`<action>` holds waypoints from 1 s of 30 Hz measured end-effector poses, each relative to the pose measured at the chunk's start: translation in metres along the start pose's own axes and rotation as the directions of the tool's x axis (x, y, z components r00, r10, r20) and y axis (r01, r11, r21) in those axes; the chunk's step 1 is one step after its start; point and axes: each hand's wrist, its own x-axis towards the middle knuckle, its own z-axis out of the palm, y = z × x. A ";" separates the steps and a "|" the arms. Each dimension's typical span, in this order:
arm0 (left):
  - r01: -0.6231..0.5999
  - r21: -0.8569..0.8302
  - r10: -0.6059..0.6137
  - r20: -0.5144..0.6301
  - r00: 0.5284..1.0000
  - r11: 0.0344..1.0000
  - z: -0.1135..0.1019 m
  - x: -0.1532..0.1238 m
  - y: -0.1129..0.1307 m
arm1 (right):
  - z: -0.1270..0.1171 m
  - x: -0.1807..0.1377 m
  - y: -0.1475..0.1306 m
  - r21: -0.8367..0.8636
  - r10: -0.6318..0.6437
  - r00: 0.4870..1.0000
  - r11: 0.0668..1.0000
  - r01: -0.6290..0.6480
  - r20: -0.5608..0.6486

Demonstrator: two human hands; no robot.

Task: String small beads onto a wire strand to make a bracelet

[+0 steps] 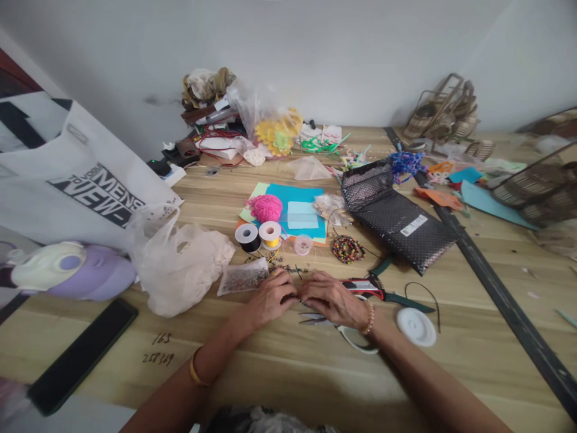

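Note:
My left hand (276, 294) and my right hand (331, 296) meet low over the wooden table, fingertips pinched close together. What they pinch is too small to make out; some small dark bits show by the fingers. Under my right hand lies a pair of scissors (358, 340) with white handles, blades toward the left. A red and black utility knife (362, 287) is just beyond that hand. Beside my left hand rests a small translucent pouch of beads (243, 277). Loose beads (288, 269) lie right behind both hands.
Spools of black (247, 239) and yellow cord (270, 235), pink yarn (265, 208) and a coiled bead string (348, 249) stand behind. A black bubble mailer (401, 219) lies right, near a white lid (416, 327). Left are a plastic bag (180, 264) and a phone (83, 355).

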 end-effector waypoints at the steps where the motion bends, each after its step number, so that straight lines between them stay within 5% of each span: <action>1: -0.001 0.002 0.001 0.003 1.000 1.000 0.000 0.000 0.000 | 0.000 0.000 0.000 0.003 -0.001 1.000 1.000 0.001 0.000; 19: -0.033 -0.031 0.034 0.046 0.998 0.999 -0.008 0.000 -0.004 | -0.003 0.001 0.001 0.064 0.012 0.999 0.998 -0.009 -0.047; 30: -0.048 0.007 0.048 0.025 0.999 0.999 -0.007 -0.001 -0.002 | -0.005 -0.003 0.005 0.141 0.142 0.985 0.982 -0.128 -0.099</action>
